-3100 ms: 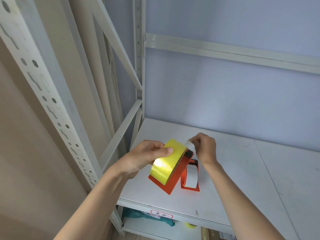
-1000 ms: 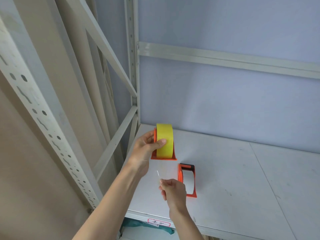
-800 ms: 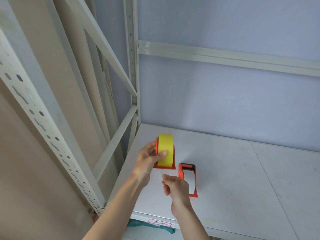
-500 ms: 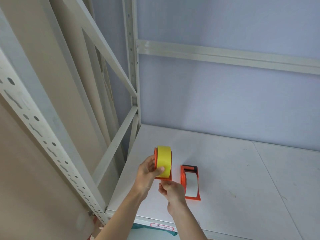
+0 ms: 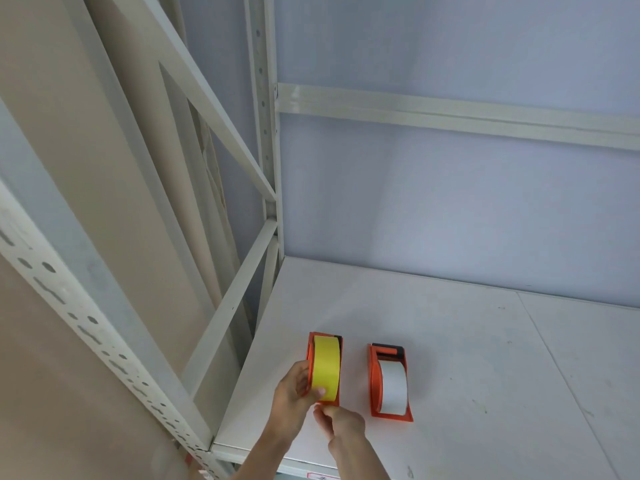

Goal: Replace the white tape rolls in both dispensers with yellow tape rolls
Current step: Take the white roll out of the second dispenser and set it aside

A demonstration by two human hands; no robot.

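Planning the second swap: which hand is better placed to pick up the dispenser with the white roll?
Right hand: it lies nearer the white-roll dispenser, while the left hand grips the yellow-roll dispenser.

No text can be read: a white label with a red border (image 5: pixel 320 476) on the grey metal shelf's front edge (image 5: pixel 270 460) is too cut off to read.

Near the shelf's (image 5: pixel 450 341) front-left corner, a bright yellow tape roll (image 5: pixel 326 367) sits in an orange dispenser (image 5: pixel 311 355). Just to its right, a second orange dispenser (image 5: pixel 375 382) with a black strip at its far end carries a white tape roll (image 5: pixel 393 388). The shelf is off-white with faint specks. The rack frame (image 5: pixel 266 150) is cream, the wall (image 5: pixel 450 209) behind pale lavender-blue.
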